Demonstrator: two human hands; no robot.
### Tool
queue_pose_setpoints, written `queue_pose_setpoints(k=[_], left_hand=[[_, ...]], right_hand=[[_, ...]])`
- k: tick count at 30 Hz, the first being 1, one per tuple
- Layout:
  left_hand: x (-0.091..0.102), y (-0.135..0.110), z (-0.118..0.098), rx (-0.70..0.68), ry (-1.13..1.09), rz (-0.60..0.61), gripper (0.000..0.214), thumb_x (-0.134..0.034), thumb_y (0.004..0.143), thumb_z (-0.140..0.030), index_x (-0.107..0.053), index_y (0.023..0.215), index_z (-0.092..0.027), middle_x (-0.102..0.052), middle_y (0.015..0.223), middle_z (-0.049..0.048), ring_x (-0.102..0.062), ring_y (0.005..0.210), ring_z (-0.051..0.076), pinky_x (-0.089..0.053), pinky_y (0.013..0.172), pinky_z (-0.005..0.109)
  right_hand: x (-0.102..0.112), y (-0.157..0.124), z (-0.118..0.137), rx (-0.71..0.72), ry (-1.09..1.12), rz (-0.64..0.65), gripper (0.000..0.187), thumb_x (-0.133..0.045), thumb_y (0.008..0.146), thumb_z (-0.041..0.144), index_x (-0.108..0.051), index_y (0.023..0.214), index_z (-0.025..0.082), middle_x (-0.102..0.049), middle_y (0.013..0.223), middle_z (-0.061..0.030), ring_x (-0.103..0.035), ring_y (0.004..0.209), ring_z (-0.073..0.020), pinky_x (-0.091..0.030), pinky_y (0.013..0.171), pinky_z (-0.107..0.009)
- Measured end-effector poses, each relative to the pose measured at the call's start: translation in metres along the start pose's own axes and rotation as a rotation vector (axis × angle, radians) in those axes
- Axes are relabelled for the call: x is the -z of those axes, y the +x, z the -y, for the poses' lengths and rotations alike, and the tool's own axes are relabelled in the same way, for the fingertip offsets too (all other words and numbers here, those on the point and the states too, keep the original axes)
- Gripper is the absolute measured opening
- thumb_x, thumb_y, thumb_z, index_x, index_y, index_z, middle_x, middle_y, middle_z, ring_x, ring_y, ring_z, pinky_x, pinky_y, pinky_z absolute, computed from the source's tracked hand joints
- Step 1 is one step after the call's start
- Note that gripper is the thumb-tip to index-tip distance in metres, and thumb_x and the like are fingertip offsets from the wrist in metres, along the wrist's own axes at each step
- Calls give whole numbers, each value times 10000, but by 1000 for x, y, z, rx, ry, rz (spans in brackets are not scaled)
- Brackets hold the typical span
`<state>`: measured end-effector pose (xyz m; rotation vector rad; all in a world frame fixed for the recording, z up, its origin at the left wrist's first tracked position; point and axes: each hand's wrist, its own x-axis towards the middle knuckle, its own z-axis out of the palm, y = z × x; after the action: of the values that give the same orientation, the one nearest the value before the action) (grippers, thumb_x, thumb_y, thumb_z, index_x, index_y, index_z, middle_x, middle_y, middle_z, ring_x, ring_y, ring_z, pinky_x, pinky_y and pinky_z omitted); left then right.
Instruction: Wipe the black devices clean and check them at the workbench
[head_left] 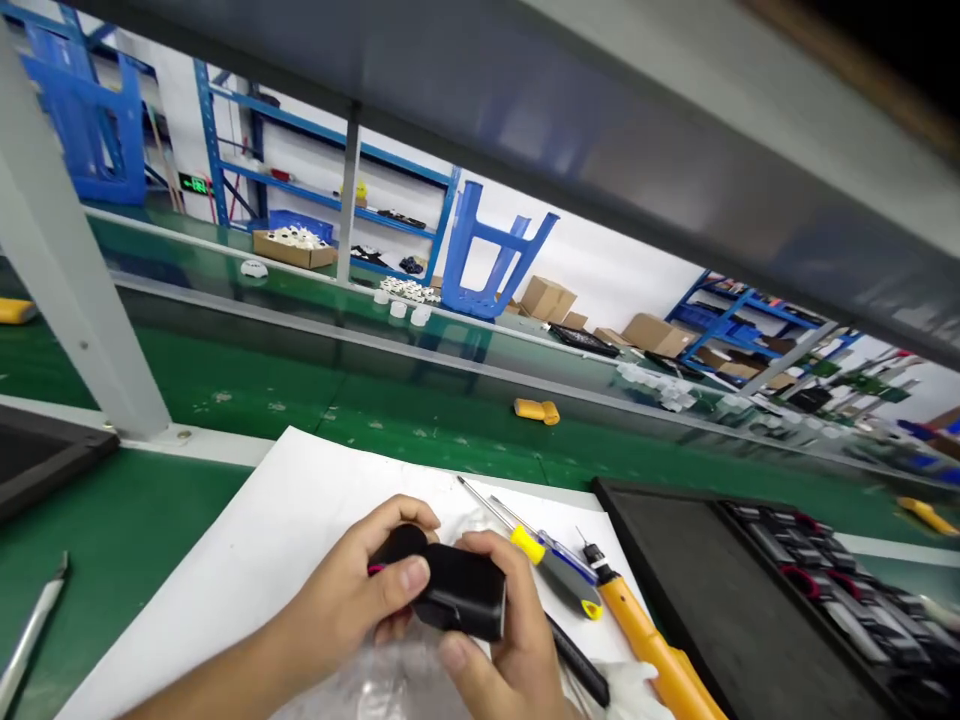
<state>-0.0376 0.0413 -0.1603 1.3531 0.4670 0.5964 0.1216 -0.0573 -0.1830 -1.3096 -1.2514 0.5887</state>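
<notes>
While both hands (431, 600) close around a black housing (459, 592), it sits just above a white sheet (225, 590) on the green counter (154, 510). The left hand (349, 590) wraps its rounded end, with the thumb across the side, and a thin pink edge shows there. The right hand (506, 630) pinches the squared end between thumb and fingers. As things lie, the housing is the only piece in the hands: a yellow-banded screwdriver (559, 565) and an orange-handled driver (649, 640) rest on or beside the sheet, untouched. A black tray (660, 565) to the right carries rows of dark parts with pink-red marks (825, 590), and how many it holds is hard to tell because its far end is cut off. Clear plastic wrap (375, 685) bunches beneath the hands near the sheet's lower edge. The screwdriver tips lie close to the right hand, and the tray's raised rim bounds the sheet on that side. Open room lies to the left, across the bare sheet, with a craft knife (34, 630) on the green surface beyond its edge.
</notes>
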Motion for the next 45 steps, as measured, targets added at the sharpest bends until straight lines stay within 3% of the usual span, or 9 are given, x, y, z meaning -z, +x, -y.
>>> queue_pose_setpoints(k=[4,9,16,24,29,33,38,45], left_hand=[[-3,-2,-3,-3,178,49,603,-618,780,-749,-567,1064,-219,-511,789,-14,-459,672,130,-373,603,245],[-4,-1,-6,3,321,67,537,-657,772,-691,-607,1098,-266,-580,814,-14,-504,711,165,-399,641,263],[4,5,0,-25,343,110,421,-682,806,-580,-611,1108,-297,-595,793,-24,-499,671,153,-414,613,251],[-2,5,-1,104,113,95,452,-712,804,-558,-586,1105,-244,-714,817,2,-605,704,163,-469,648,258],[-3,7,-1,138,56,118,454,-708,818,-565,-573,1092,-230,-711,862,25,-620,775,190,-473,688,292],[-5,8,-3,200,-15,128,469,-699,828,-589,-567,1083,-217,-698,891,43,-639,855,228,-474,748,336],[-5,10,-6,235,-32,124,435,-696,843,-573,-578,1065,-217,-699,843,13,-535,698,136,-398,649,271],[-3,10,-6,233,-60,139,397,-701,861,-538,-596,1086,-227,-719,862,-1,-533,695,119,-376,642,258]], right_hand=[[9,-4,-6,-49,203,46,581,-666,820,681,-553,1248,304,-632,1063,-32,-622,864,-203,-498,754,-298],[8,-4,-1,-238,450,81,533,-680,801,646,-567,1157,265,-619,866,-22,-480,647,-142,-378,575,-261],[-2,-3,4,-382,574,11,545,-698,773,664,-578,1122,263,-632,816,-21,-470,621,-156,-365,575,-279],[0,-1,1,-428,551,44,543,-673,790,672,-539,1124,266,-514,682,31,-377,524,-138,-290,527,-284],[-1,0,2,-459,600,-23,544,-716,774,636,-548,1114,247,-601,726,6,-509,577,-157,-381,543,-284],[-1,0,-3,-441,570,-30,518,-681,808,645,-550,1100,238,-626,706,2,-558,601,-174,-433,569,-296],[0,0,-13,-389,525,2,483,-625,861,632,-542,1121,233,-596,651,15,-551,580,-178,-433,565,-296],[3,-1,-19,-361,533,50,441,-592,904,590,-531,1147,226,-601,649,14,-561,572,-170,-440,560,-287]])
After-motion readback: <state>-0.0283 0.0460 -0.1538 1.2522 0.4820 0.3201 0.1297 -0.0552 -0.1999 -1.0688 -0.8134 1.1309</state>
